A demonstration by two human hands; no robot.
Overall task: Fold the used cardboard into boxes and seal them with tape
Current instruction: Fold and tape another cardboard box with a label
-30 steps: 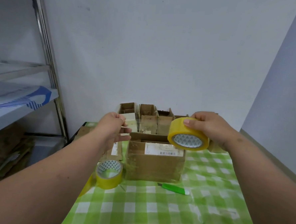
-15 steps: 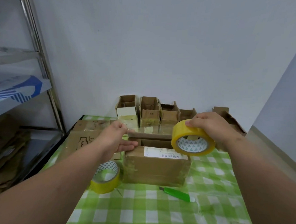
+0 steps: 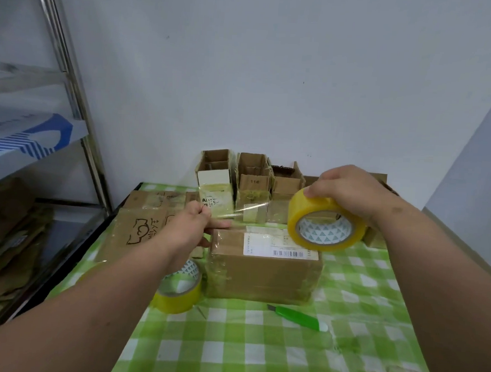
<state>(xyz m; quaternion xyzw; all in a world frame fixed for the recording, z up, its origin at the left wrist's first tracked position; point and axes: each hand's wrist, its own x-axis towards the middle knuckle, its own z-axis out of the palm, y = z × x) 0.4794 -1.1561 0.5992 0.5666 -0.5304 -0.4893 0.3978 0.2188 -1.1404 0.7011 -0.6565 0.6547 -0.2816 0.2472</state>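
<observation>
Nearest you on the checked cloth [image 3: 257, 356] lay a green cutter [image 3: 298, 318] and a spare roll [image 3: 179, 289], neither in hand. Just behind them sat the box [image 3: 263, 269], folded shut, clear tape already down its left end. Above it your right hand [image 3: 350, 190] gripped the tape roll [image 3: 325, 223]; your left hand [image 3: 191, 224] pinched the free end, a clear strip [image 3: 248, 209] stretched between them, not yet laid on the box. So, by my reckoning: seam still to seal, strip still to cut. Farther back, flat cardboard [image 3: 144, 222] waited unfolded at left; a row of small boxes [image 3: 250, 183] stood along the wall, looking already taped.
</observation>
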